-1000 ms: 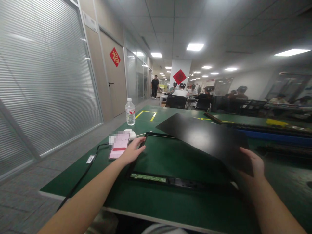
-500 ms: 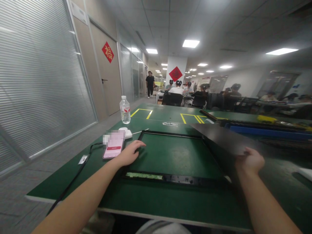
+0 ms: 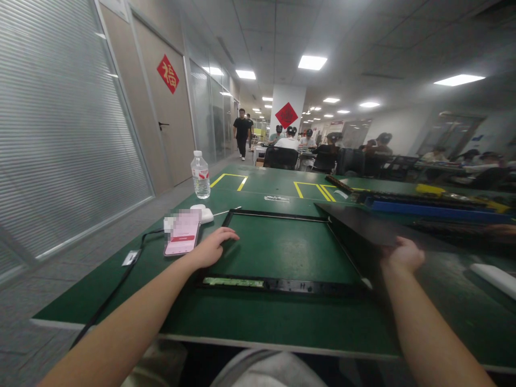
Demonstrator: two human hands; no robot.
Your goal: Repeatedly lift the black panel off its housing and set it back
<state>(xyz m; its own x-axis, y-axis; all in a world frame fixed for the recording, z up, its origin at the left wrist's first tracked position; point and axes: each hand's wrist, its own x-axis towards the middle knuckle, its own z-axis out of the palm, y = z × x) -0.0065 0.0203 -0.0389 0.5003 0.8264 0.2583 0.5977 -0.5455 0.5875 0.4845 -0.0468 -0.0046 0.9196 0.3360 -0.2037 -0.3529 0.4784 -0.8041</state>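
A black rectangular frame [image 3: 282,215] lies on the green table [image 3: 282,317], with a green strip [image 3: 234,282] along its near side. My left hand [image 3: 213,248] rests over the frame's left side, fingers stretched inward and thumb apart. At the right, a thin dark sheet [image 3: 358,226] stands tilted up along the frame's right side. My right hand [image 3: 404,256] is closed on the sheet's raised edge; some of its fingers are hidden behind it. Whether the sheet is joined to the frame cannot be made out.
A phone [image 3: 183,236] and a white rounded object [image 3: 202,213] lie left of the frame, near a black cable [image 3: 121,285]. Behind them stands a water bottle [image 3: 200,176]. A blue tray [image 3: 423,208] and a white object [image 3: 494,279] are at right. People are in the background.
The view has shifted slightly, so the table sits a little higher and further left. Both hands keep nearly the same places. A person in the aisle has walked closer.
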